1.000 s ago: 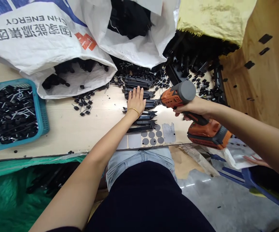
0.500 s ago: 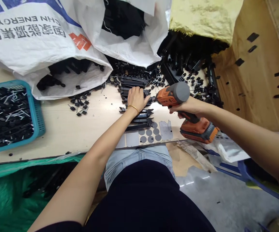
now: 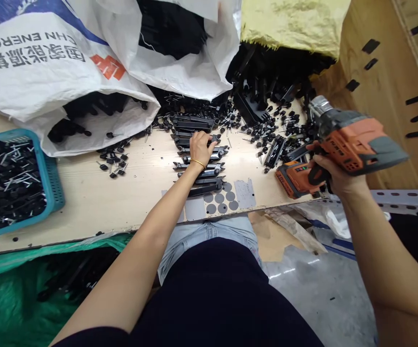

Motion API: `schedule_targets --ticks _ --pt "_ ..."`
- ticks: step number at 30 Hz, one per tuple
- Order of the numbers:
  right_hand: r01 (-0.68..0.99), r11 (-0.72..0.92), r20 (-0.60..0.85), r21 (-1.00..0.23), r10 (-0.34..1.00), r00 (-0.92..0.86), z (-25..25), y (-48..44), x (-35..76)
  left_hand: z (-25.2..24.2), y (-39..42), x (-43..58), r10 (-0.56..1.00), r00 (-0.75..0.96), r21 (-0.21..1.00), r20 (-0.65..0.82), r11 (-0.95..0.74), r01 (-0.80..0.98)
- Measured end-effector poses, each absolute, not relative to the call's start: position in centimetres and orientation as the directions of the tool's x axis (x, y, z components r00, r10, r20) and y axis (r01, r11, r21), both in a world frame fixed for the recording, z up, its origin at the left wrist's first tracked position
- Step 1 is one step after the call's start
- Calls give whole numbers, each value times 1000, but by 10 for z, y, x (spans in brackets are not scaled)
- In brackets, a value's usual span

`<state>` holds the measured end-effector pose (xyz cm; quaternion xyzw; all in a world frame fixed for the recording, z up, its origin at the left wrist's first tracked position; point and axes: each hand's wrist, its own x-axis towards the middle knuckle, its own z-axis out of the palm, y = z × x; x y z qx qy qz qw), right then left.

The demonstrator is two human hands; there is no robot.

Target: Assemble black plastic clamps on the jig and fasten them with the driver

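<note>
Black bars (image 3: 214,169) under half-curled left fingers (image 3: 204,136), hold unclear, drill (image 3: 353,144) wrapped tight in right fingers (image 3: 322,161): possible skewing from sideways drag.

The drill (image 3: 364,140) at three o'clock is matt plastic with a shiny metal nose (image 3: 320,105); the bars (image 3: 192,123) near the centre look like smooth, faintly glossy plastic. The surface (image 3: 136,193) is smooth and wood-grained. At nine o'clock the basket (image 3: 52,180) is plastic, at one the yellow sack (image 3: 291,21) is rough-edged, at eight the green sack (image 3: 9,299) glossy.
</note>
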<state>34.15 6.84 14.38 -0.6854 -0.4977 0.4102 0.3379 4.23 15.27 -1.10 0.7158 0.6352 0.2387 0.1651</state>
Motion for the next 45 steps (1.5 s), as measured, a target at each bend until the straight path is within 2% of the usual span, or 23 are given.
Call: schedule_targets --ticks 4,8,14,18,21,23,26,27,28,30,32,34,35,36,38,39,41,43,45 --pt "367 -256 -192 -894 960 202 128 59 356 -7 152 44 990 98 525 100 -137 840" --pt "400 -248 -190 -882 965 179 122 42 368 1 144 49 984 107 515 145 -167 841" --pt "221 35 109 -975 938 329 87 35 379 -1 128 60 978 157 495 134 -204 845" --pt "199 55 117 -978 942 314 73 41 379 -8 125 64 985 134 520 110 -172 837" --pt "276 -37 63 -961 937 344 76 33 387 -12 127 66 981 150 540 124 -193 819" --pt "448 -201 8 -871 907 422 81 16 396 -11 128 65 980 159 547 124 -201 813" --pt "681 -516 -166 -521 843 512 93 -18 405 -4 124 61 979 158 549 128 -203 811" --pt "718 -551 -267 -425 835 482 98 -26 403 1 118 60 977 155 560 144 -209 801" --pt "756 -525 -362 -391 843 398 102 -31 397 7 110 58 975 154 584 162 -220 781" --pt "814 -363 -446 -454 883 145 106 -22 371 18 84 54 972 168 681 163 -234 693" --pt "822 -149 -349 -549 935 -63 102 10 329 26 51 50 973 229 834 40 -159 529" --pt "793 31 -195 -608 963 -187 92 62 276 27 18 45 898 366 935 -242 116 334" --pt "777 120 -110 -618 965 -237 84 91 247 25 5 41 804 435 913 -405 327 246" --pt "769 216 -32 -602 955 -293 76 120 219 21 -5 37 706 460 830 -539 537 149" --pt "791 389 82 -472 913 -400 59 171 167 11 -13 29 534 466 570 -705 818 -75" --pt "811 442 85 -383 891 -445 51 192 146 7 -13 24 481 460 448 -746 874 -188" --pt "829 510 -4 -232 851 -525 39 222 117 -1 -7 18 430 461 292 -776 893 -341" --pt "813 564 -120 -145 805 -580 33 240 105 -4 0 16 414 467 232 -782 887 -398" --pt "788 602 -175 -131 768 -616 34 251 111 -4 2 17 437 437 245 -786 870 -428"
